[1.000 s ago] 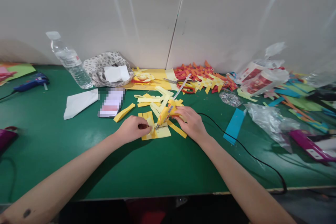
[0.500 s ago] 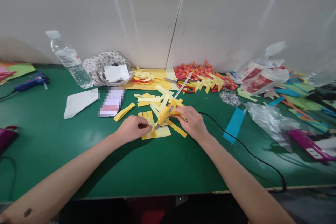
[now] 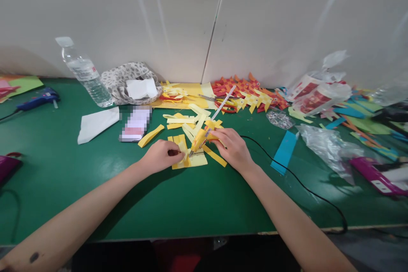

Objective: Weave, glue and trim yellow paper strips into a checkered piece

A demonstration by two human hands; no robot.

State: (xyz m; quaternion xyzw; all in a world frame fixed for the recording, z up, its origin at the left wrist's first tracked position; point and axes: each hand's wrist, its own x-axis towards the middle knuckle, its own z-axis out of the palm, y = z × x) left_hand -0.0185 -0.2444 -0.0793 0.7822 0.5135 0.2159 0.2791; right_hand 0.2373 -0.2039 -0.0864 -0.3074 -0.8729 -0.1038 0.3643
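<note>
Table [image 3: 191,204], glue gun [image 3: 199,139] seemingly in right hand [image 3: 234,151]

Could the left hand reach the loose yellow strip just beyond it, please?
Probably yes: the yellow strip lies close to the left hand, only bare table between them, though that hand pins the paper piece.

Two hands are over the bench [image 3: 191,204]: one left hand [image 3: 161,157] and one right hand [image 3: 232,148]. There are two glue guns, one yellow glue gun [image 3: 200,138] at centre and one blue glue gun [image 3: 40,98] at far left. One water bottle [image 3: 84,74], one pair of scissors [image 3: 223,103], one patterned pouch [image 3: 127,77] and one white folded sheet [image 3: 97,124] show. The yellow paper strips [image 3: 149,136] number perhaps a dozen, though overlap blurs the count.
</note>
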